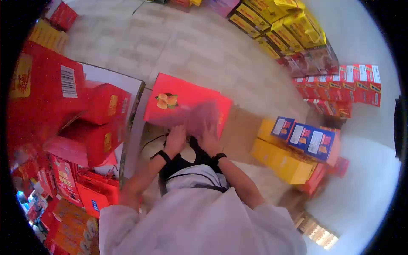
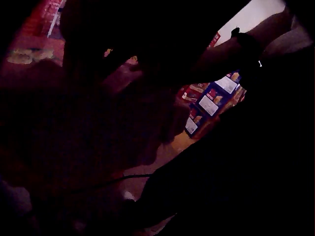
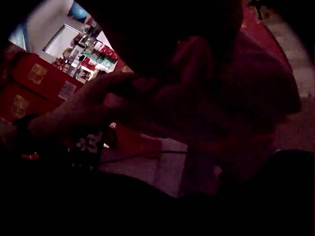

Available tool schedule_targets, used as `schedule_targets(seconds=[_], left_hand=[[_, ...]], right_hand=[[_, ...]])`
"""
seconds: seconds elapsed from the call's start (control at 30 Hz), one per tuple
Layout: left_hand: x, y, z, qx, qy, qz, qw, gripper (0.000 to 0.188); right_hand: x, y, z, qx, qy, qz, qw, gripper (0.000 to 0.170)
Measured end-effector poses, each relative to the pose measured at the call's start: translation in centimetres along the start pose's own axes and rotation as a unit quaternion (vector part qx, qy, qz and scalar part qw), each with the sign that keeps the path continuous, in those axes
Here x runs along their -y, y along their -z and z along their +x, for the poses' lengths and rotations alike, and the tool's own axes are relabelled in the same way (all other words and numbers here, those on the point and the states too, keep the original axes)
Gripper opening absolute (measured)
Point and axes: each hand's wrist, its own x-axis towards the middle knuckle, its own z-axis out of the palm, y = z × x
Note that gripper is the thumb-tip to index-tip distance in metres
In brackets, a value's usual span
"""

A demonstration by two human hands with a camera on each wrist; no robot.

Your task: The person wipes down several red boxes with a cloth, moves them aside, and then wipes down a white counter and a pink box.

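A red box (image 1: pixel 191 94) with a picture of orange fruit on top lies in front of the person. Over its near part spreads a thin, limp purplish-pink cloth (image 1: pixel 197 118), blurred in the head view. My left hand (image 1: pixel 176 141) pinches the cloth's near edge. Close beside it, my right hand (image 1: pixel 207 141) grips the same edge further right, with fingertips over the box's near side. Both wrist views are very dark; the right one shows the left hand (image 3: pixel 110 91) with thumb and fingers at the cloth.
Stacked red cartons (image 1: pixel 106 102) rise on the left. To the right are yellow boxes (image 1: pixel 282 159) topped by blue boxes (image 1: pixel 308 138). Red boxes (image 1: pixel 344 85) and yellow cartons (image 1: pixel 297 32) line the far right wall. A brown cardboard piece (image 1: pixel 242 129) lies on the tiled floor (image 1: pixel 187 46).
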Motion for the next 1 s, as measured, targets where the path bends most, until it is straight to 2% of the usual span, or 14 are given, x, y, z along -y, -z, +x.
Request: schedule_targets(seconds=[0.1, 0.23, 0.3, 0.33, 0.37, 0.43, 0.47, 0.53, 0.63, 0.73, 0.8, 0.9, 0.93, 1.0], left_hand=[[0.4, -0.8, 0.1, 0.039, -0.005, 0.054, 0.998, 0.068], [-1.2, 0.4, 2.6, 0.023, 0.015, -0.006, 1.000, 0.059], [-1.7, -0.1, 3.9, -0.067, -0.062, -0.032, 0.995, 0.055], [-1.6, -0.3, 4.6, -0.070, -0.058, -0.032, 0.995, 0.055], [-1.4, -0.4, 5.3, -0.023, -0.031, -0.088, 0.995, 0.060], [-1.2, -1.0, 5.1, 0.023, 0.010, -0.148, 0.989, 0.065], [-1.0, -1.2, 4.4, 0.009, 0.008, -0.079, 0.997, 0.063], [-0.7, -1.0, 3.3, -0.004, 0.016, -0.002, 1.000, 0.061], [-0.9, -0.2, 1.0, 0.021, 0.034, 0.049, 0.998, 0.064], [-1.9, -0.5, 0.7, 0.040, 0.137, 0.019, 0.990, 0.064], [-2.9, -0.3, 1.8, 0.052, 0.217, -0.010, 0.975, 0.064], [-3.1, -2.1, 1.8, 0.006, 0.200, 0.093, 0.975, 0.063], [-3.3, -1.9, 1.5, 0.018, 0.200, 0.097, 0.975, 0.063], [-3.3, -1.6, 1.7, 0.026, 0.238, 0.054, 0.970, 0.059]], right_hand=[[-1.4, -1.4, 1.3, -0.005, -0.003, 0.035, 0.999, 0.082], [-3.8, -2.1, 3.2, -0.020, 0.008, 0.118, 0.993, 0.081], [-4.2, -1.5, 3.6, -0.014, 0.036, 0.133, 0.990, 0.075], [-4.1, -1.0, 4.1, -0.014, 0.065, 0.151, 0.986, 0.070], [-4.1, -0.2, 4.4, -0.011, 0.071, 0.149, 0.986, 0.070], [-2.6, 2.8, 3.9, 0.144, -0.059, 0.144, 0.977, 0.061], [-3.1, 3.0, 4.5, 0.153, -0.052, 0.142, 0.977, 0.061], [-4.2, 2.9, 6.2, 0.114, 0.074, 0.177, 0.975, 0.053], [-5.4, 2.0, 9.1, 0.105, 0.063, 0.185, 0.975, 0.040], [-5.4, 3.1, 11.7, 0.118, 0.102, 0.163, 0.974, 0.023], [-4.5, 4.2, 13.3, 0.144, 0.127, 0.155, 0.969, 0.021], [-5.0, 2.9, 15.5, 0.206, 0.152, 0.160, 0.953, 0.020], [-5.3, 1.9, 15.5, 0.244, 0.156, 0.171, 0.942, 0.021], [-5.6, 0.9, 15.6, 0.223, 0.174, 0.192, 0.940, 0.021]])
